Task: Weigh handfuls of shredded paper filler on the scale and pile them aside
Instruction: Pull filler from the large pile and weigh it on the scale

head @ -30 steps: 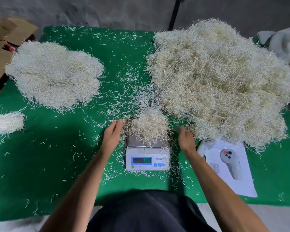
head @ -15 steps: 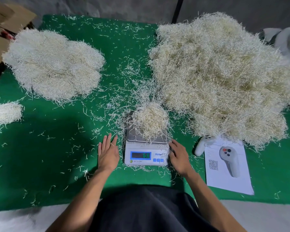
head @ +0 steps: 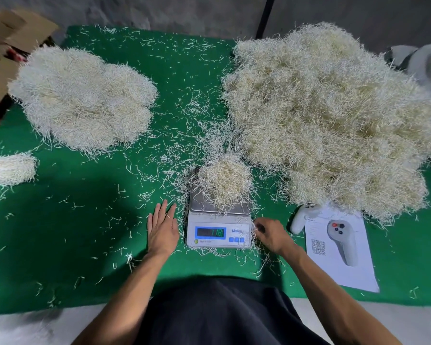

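Now left hand [head: 162, 232] lies flat beside scale [head: 218, 227]; right hand [head: 271, 236] curls, pinching loose shreds [head: 255, 245].

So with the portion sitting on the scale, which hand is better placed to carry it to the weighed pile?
Probably the left hand: it lies flat and empty on the side of the scale facing the weighed pile. The right hand is curled among loose shreds on the far side.

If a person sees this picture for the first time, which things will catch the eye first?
First the huge heap of shredded paper filler at the right of the green table, then the flatter pile at far left. Between them, a white scale carries a small handful.
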`<state>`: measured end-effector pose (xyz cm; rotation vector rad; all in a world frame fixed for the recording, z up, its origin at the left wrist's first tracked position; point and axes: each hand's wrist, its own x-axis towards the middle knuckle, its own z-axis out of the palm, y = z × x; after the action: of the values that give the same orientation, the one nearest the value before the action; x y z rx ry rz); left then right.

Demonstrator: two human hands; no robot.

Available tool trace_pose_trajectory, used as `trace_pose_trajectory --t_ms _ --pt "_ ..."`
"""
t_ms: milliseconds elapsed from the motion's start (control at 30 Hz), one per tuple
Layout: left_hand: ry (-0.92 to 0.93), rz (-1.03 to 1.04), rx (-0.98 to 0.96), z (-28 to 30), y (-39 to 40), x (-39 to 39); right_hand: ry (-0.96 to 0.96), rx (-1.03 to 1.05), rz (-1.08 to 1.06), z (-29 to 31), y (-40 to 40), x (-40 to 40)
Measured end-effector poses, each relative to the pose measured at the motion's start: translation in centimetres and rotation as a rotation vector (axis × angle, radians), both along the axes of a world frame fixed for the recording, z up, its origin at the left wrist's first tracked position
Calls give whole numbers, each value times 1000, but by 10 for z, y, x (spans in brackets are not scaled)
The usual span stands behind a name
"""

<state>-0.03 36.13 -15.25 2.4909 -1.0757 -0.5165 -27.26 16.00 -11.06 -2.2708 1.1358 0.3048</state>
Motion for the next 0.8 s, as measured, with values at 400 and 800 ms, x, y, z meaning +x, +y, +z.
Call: trace_pose_trajectory --t_ms 400,800 --pt "28 156 -84 21 -15 5 -232 -386 -481 71 -81 39" --pt "676 192 -299 133 -121 -18 -568 285 -407 77 -19 135"
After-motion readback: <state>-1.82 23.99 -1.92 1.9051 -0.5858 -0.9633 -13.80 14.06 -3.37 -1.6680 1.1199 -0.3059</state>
